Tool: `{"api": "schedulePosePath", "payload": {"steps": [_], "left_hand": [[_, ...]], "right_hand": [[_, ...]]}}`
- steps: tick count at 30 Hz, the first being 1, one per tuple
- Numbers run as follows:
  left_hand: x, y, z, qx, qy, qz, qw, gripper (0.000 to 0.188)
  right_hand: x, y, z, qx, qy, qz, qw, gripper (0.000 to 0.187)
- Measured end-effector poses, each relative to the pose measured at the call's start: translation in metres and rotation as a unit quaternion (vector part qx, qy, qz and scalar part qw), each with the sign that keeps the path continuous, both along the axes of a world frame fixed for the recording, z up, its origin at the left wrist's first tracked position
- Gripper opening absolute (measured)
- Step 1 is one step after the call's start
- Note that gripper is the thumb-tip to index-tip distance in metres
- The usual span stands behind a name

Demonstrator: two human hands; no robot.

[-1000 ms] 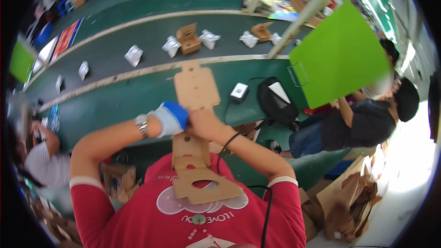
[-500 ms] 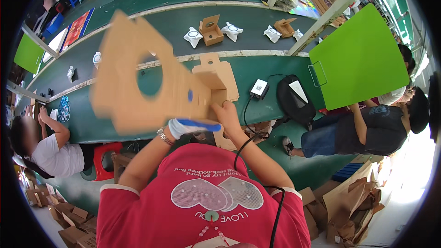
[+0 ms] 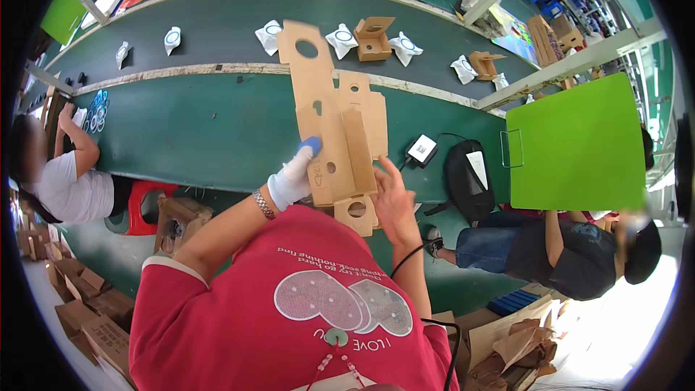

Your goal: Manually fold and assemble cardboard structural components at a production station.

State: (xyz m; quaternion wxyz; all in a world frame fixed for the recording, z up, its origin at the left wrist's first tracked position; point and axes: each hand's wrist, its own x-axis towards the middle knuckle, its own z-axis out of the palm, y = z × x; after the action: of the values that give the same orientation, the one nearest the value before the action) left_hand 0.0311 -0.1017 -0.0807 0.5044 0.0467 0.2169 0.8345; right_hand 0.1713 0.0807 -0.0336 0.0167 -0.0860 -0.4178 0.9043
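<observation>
A part-folded brown cardboard box (image 3: 329, 130) with round cutouts stands out in front of me, its long flap stretching away over the table. My left hand (image 3: 292, 179), in a white glove with blue fingertips, grips the box's left edge near its close end. To the right of the box is my bare right hand (image 3: 395, 203), its fingers spread and holding nothing. Its fingertips are close to the box's right side; whether they touch it I cannot tell. Partly hidden behind the box lies another flat cardboard piece (image 3: 375, 119) on the green table.
Along the conveyor belt (image 3: 217, 40) stand white-wrapped round items (image 3: 341, 41) and open small boxes (image 3: 373, 40). A white device (image 3: 421, 150) and a black bag (image 3: 469, 181) lie to the right, near a green board (image 3: 575, 145). People work at both sides.
The box has swung from the left to pointing straight away from me, its long flap now narrower in view. My right hand has come off it and opened. The whole view has shifted.
</observation>
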Motion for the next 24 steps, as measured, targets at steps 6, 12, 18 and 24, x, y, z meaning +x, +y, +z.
{"api": "schedulePosePath", "payload": {"steps": [6, 12, 18, 24], "left_hand": [[0.02, -0.037, -0.004, -0.093, 0.182, -0.101, 0.974, 0.066], [0.033, -0.038, 0.047, -0.32, 0.375, 0.094, 0.865, 0.07], [0.037, -0.027, 0.052, -0.302, 0.383, 0.128, 0.863, 0.054], [0.014, -0.022, 0.057, -0.327, 0.553, 0.116, 0.758, 0.02]], "right_hand": [[-0.01, -0.037, 0.021, -0.015, -0.051, -0.077, 0.996, 0.067], [-0.005, -0.043, 0.015, 0.119, -0.049, -0.064, 0.99, 0.079], [-0.007, -0.044, 0.005, 0.014, -0.06, -0.036, 0.997, 0.059], [-0.028, -0.053, -0.002, 0.224, -0.125, -0.1, 0.961, 0.036]]}}
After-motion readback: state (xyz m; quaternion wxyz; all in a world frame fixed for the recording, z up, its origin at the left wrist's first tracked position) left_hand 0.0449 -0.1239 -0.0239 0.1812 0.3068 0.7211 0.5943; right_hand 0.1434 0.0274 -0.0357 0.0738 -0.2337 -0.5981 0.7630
